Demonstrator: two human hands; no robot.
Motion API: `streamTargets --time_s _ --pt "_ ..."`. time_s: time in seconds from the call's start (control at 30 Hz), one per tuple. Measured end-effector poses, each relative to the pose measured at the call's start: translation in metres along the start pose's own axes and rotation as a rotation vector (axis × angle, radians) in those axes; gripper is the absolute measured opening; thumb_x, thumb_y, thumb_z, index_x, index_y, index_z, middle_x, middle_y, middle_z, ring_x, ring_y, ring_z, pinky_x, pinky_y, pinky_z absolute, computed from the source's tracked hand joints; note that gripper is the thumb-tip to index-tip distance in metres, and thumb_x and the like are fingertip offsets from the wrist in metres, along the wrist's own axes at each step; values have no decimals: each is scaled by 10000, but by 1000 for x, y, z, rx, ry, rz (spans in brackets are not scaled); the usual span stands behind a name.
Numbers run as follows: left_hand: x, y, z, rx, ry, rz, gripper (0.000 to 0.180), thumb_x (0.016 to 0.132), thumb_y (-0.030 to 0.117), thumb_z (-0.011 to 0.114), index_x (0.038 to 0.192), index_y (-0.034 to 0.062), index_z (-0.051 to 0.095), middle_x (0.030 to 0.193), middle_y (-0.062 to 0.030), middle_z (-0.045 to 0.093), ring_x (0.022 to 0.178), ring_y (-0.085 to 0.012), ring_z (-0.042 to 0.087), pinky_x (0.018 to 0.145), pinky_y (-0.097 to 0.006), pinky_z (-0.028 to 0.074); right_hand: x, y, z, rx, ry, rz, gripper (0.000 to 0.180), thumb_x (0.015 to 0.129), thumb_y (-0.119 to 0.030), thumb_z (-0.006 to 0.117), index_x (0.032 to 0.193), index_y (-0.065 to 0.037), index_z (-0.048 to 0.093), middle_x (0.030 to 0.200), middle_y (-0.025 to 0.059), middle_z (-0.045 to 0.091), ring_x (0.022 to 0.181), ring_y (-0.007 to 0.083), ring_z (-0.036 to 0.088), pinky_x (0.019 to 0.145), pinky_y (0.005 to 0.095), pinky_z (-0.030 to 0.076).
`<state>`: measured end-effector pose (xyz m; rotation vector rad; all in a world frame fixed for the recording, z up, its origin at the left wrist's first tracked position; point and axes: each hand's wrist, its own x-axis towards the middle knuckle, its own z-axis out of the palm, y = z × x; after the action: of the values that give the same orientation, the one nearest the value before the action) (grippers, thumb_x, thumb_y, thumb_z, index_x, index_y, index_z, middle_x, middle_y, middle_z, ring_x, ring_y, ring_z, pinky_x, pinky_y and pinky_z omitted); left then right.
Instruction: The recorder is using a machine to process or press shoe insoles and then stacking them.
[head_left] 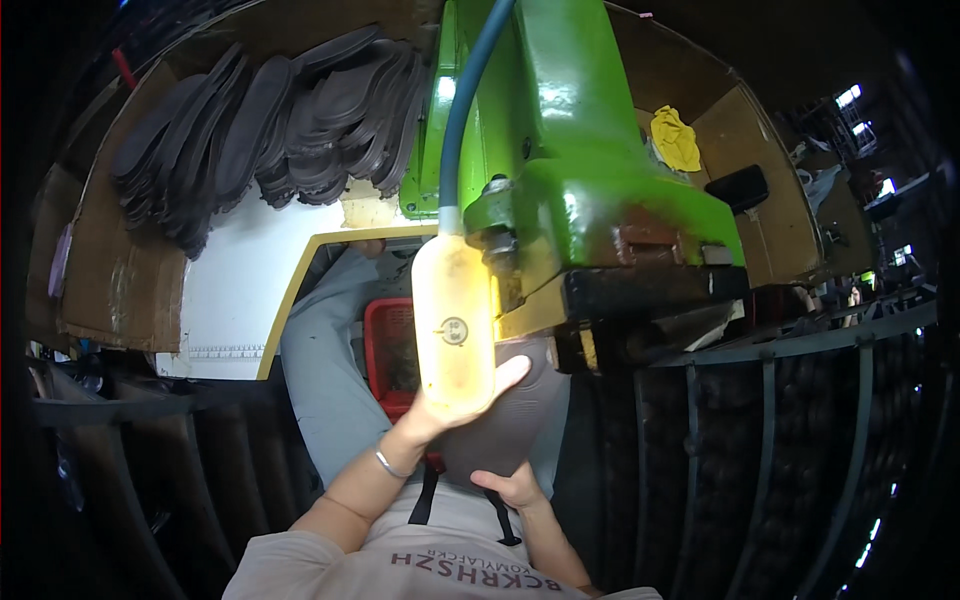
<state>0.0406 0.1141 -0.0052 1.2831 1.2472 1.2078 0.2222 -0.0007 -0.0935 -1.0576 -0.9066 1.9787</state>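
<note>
A dark grey-brown shoe sole (500,437) is held between my two hands, below the head of a green machine (590,170). My left hand (450,405) grips the sole's left side, its thumb lying across the upper part. A glowing lamp (453,320) in a pale, rounded housing hides most of that hand's fingers. My right hand (513,487) holds the near right edge, thumb on top and fingers out of sight underneath. The sole's far end reaches up close to the machine's dark lower part, and the lamp hides where they meet.
Stacks of dark soles (300,120) lie at the far left inside cardboard walls (125,270). A red basket (388,345) sits low between my legs. A blue cable (470,100) runs down to the lamp. Yellow cloth (676,138) rests in a carton at the right. Metal rails (770,430) stand on the right.
</note>
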Motion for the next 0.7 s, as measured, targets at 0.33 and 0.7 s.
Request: streamTargets --time_s 0.33,0.7 --pt "-40 -27 -14 -292 58 -85 303 733 27 754 1003 -49 642 931 -99 697 800 -150 657 751 -282 526 -39 -62 -56 137 392 -215 519 614 105 700 1111 88 554 1058 171 650 955 249 648 866 359 514" --pt "-13 8 -37 -347 176 165 188 803 45 695 942 -76 660 840 -99 704 734 -128 649 672 -272 521 72 -140 -107 223 375 -675 467 937 -252 491 1350 -40 438 1272 119 544 1151 254 549 1016 410 441"
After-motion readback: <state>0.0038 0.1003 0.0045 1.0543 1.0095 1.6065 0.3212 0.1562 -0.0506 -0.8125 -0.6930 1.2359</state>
